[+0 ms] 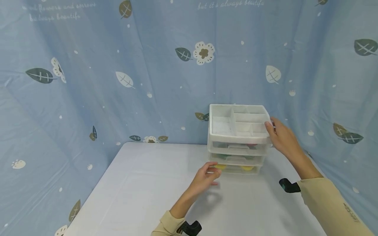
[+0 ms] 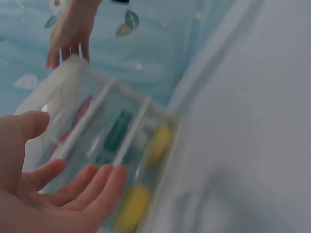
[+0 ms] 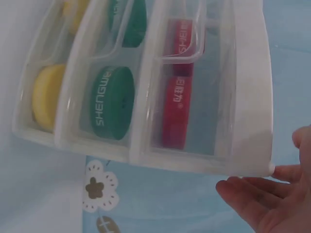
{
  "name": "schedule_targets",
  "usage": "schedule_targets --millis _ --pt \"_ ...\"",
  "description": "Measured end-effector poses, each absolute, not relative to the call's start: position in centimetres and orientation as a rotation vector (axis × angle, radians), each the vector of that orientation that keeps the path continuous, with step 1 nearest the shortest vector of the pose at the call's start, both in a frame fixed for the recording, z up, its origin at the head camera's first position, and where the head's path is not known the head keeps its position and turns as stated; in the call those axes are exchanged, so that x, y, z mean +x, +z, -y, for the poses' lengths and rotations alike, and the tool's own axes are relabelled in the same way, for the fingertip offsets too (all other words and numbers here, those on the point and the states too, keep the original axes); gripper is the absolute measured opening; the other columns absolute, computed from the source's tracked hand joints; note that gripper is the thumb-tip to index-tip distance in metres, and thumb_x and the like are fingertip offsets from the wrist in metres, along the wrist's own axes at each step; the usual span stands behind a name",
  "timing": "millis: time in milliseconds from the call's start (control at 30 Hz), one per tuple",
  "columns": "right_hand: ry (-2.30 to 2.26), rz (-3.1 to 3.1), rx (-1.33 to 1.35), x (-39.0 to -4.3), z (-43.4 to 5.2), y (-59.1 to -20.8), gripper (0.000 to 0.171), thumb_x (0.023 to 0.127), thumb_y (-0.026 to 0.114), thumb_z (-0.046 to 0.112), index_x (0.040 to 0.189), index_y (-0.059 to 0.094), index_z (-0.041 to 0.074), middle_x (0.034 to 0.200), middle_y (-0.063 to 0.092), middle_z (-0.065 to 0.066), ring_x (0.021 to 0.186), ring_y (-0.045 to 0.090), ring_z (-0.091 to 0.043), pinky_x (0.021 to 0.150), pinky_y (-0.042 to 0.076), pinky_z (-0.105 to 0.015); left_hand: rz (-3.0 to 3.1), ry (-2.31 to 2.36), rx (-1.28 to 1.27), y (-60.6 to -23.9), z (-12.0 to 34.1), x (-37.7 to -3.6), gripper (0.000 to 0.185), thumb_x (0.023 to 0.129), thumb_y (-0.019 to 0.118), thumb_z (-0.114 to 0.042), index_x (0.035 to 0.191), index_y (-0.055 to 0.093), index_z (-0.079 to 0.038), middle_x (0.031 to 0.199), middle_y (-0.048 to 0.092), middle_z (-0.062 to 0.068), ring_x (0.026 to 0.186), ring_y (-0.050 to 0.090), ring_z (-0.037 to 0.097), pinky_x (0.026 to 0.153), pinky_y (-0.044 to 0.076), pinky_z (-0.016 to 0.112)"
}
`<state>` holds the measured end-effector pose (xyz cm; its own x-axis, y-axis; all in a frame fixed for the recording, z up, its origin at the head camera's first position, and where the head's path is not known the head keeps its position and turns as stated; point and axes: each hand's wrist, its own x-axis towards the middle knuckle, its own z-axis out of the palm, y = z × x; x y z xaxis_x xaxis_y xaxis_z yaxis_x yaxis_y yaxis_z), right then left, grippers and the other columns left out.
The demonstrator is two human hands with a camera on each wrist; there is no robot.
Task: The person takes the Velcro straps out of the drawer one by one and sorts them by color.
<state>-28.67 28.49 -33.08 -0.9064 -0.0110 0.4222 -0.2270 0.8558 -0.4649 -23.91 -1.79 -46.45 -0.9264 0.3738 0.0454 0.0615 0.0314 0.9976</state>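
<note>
A white plastic drawer organizer (image 1: 239, 139) with three clear drawers stands at the back right of the table, its divided tray on top. Red tape rolls (image 3: 176, 111) lie in the top drawer, green tape rolls (image 3: 112, 103) in the middle one and yellow tape rolls (image 3: 47, 97) in the bottom one. My right hand (image 1: 282, 137) is at the organizer's upper right edge, fingers loosely extended against its side and thumb apart. Beside the lower left front of the drawers is my left hand (image 1: 203, 178), its fingers spread and holding nothing. All three drawers look closed.
A white table (image 1: 141, 183) spreads left and in front of the organizer. Behind it hangs a blue curtain (image 1: 165, 65) printed with leaves and flowers, close to the organizer's back. Black wrist devices (image 1: 288, 186) sit at both sleeves.
</note>
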Motion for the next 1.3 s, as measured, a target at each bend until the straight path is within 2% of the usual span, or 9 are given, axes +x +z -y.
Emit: schedule_targets --millis 200,367,667,900,1100,1300 --pt "0.698 2.621 0.163 -29.6 -28.2 -32.7 0.061 0.107 0.029 0.034 0.147 0.027 -0.013 0.134 0.045 -0.042 0.114 0.051 -0.059 0.087 0.047 -0.07 -1.757 2.185 0.345 -45.6 -2.1 -24.2 0.056 0.094 0.065 -0.026 0.143 0.043 -0.009 0.126 0.059 0.016 0.11 0.065 0.031 0.09 0.058 0.038" --pt "0.658 2.668 0.131 -30.2 -28.1 -32.5 0.055 0.108 0.029 0.027 0.148 0.027 -0.011 0.136 0.044 -0.041 0.118 0.049 -0.058 0.093 0.043 -0.069 -1.503 2.346 0.256 -45.0 -4.5 -24.5 0.057 0.092 0.067 -0.018 0.143 0.043 -0.008 0.13 0.057 0.022 0.109 0.066 0.03 0.093 0.056 0.039" --pt "0.579 2.662 0.178 -30.5 -28.6 -32.5 0.046 0.107 0.034 0.017 0.145 0.033 -0.008 0.13 0.049 -0.041 0.109 0.053 -0.059 0.088 0.044 -0.069 -1.092 2.559 0.1 -44.3 -7.6 -25.0 0.051 0.094 0.064 -0.012 0.14 0.043 -0.004 0.133 0.053 0.025 0.121 0.06 0.037 0.103 0.05 0.039" --pt "0.557 2.711 0.178 -30.4 -28.7 -32.6 0.05 0.107 0.032 0.018 0.149 0.025 -0.009 0.138 0.042 -0.041 0.12 0.046 -0.06 0.096 0.04 -0.071 -0.802 2.718 -0.062 -43.9 -9.3 -25.3 0.048 0.096 0.061 -0.008 0.14 0.044 0.002 0.132 0.049 0.025 0.122 0.055 0.04 0.106 0.047 0.04" --pt "0.544 2.682 0.198 -30.4 -28.7 -32.4 0.048 0.106 0.034 0.016 0.146 0.031 -0.01 0.131 0.047 -0.042 0.111 0.051 -0.061 0.09 0.043 -0.071 -0.75 2.821 -0.147 -43.2 -10.7 -25.7 0.035 0.096 0.061 -0.009 0.128 0.05 0.001 0.128 0.053 0.025 0.119 0.058 0.039 0.105 0.049 0.04" --pt "0.546 2.71 0.198 -30.5 -28.6 -32.4 0.048 0.106 0.035 0.015 0.146 0.03 -0.01 0.132 0.047 -0.042 0.111 0.052 -0.06 0.09 0.044 -0.071 -0.775 2.886 -0.209 -42.7 -11.5 -26.1 0.02 0.097 0.059 -0.011 0.113 0.052 -0.002 0.117 0.058 0.022 0.112 0.064 0.038 0.1 0.052 0.041"
